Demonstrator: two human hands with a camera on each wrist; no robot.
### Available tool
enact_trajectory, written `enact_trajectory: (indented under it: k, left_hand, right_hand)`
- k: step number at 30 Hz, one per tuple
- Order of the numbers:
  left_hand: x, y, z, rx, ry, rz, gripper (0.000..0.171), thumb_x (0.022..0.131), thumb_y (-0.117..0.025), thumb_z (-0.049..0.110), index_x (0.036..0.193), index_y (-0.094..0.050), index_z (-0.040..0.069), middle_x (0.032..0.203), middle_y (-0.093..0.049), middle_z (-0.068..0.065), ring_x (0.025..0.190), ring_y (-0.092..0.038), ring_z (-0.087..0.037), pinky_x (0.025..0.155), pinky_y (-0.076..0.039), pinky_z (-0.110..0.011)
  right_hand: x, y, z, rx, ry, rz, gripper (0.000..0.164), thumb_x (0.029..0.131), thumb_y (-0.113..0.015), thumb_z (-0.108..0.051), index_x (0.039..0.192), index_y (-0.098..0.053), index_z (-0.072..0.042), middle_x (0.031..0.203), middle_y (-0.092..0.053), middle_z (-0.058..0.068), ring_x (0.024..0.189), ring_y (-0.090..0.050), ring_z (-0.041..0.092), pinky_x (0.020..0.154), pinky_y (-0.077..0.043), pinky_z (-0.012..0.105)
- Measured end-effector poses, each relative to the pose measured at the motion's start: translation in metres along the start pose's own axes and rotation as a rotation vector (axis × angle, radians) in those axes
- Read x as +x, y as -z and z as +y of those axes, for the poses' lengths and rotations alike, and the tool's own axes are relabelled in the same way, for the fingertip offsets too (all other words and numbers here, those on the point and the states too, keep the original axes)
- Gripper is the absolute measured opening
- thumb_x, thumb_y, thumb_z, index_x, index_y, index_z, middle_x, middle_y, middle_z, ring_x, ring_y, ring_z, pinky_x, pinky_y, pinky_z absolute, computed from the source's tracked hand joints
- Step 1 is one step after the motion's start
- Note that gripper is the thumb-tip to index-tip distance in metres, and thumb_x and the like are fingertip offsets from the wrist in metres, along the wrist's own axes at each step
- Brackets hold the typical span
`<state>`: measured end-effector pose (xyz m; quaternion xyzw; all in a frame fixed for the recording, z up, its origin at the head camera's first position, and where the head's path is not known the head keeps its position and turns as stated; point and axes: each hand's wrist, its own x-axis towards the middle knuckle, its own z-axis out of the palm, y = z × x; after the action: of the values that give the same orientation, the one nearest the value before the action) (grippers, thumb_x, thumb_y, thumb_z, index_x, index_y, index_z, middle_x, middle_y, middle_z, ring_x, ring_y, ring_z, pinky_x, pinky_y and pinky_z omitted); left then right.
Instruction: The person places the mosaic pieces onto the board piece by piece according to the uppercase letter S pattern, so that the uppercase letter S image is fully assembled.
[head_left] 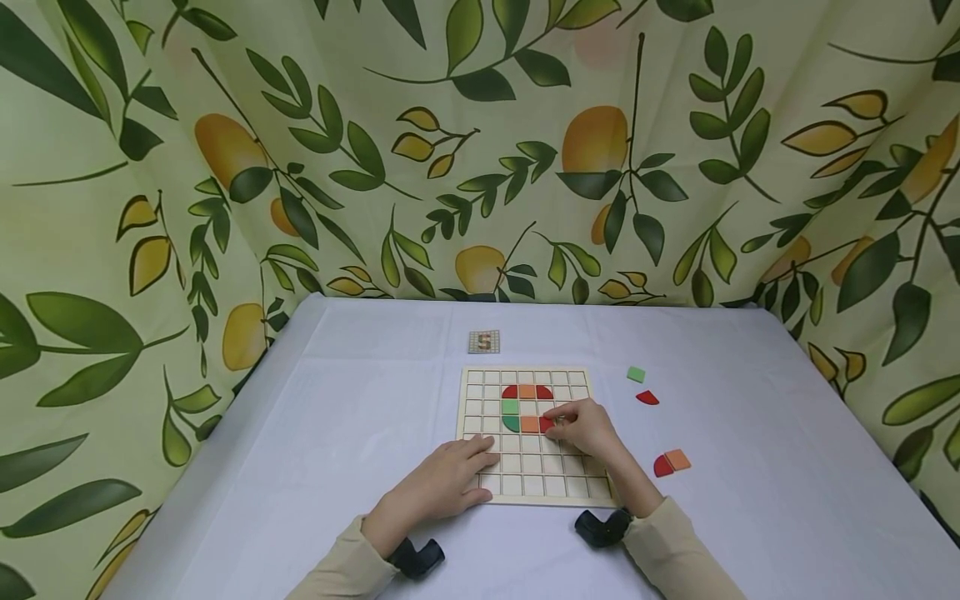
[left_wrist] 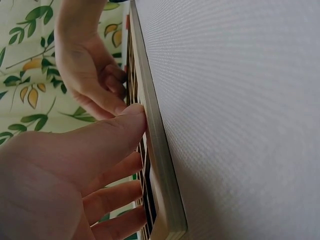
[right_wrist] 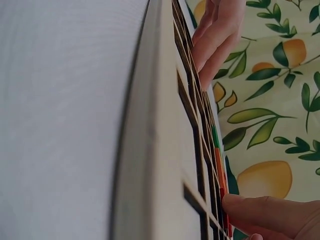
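Observation:
A pale wooden grid board (head_left: pixel 525 484) lies on the white-covered table. My left hand (head_left: pixel 446 477) rests on its left edge with the fingers spread, the thumb (left_wrist: pixel 115 127) on the rim. With thumb and forefinger, my right hand (head_left: pixel 588 429) pinches a rounded red piece (head_left: pixel 546 424) at a grid square. Left of that piece sit an orange square (head_left: pixel 529 424) and a rounded green piece (head_left: pixel 511 424). A light green square (head_left: pixel 510 407) lies above the rounded green one. The top row has an orange square between two rounded red pieces.
Behind the board lies a small patterned card (head_left: pixel 483 342). To the right are a loose green square (head_left: pixel 636 374), a red piece (head_left: pixel 647 397), and another red piece (head_left: pixel 663 465) beside an orange square (head_left: pixel 678 459). A leaf-print curtain (head_left: pixel 480 167) hangs behind the table.

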<state>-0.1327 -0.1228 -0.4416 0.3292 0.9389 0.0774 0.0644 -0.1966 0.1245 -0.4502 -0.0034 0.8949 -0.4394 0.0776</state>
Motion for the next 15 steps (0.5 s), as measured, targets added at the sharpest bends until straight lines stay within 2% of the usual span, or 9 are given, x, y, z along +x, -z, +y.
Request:
enact_trajectory:
  k: [15]
  left_hand:
    - [-0.0007, 0.0005, 0.0002, -0.003, -0.001, 0.002, 0.051, 0.097, -0.067, 0.036, 0.140, -0.059, 0.010, 0.151, -0.051, -0.009, 0.140, -0.048, -0.028, 0.114, -0.042, -0.043]
  right_hand:
    - [0.0004, 0.0084, 0.0034, 0.064, 0.017, -0.033, 0.021, 0.084, -0.078, -0.003, 0.104, -0.077, 0.004, 0.068, -0.048, 0.002, 0.067, -0.042, 0.016, 0.053, -0.031, 0.022]
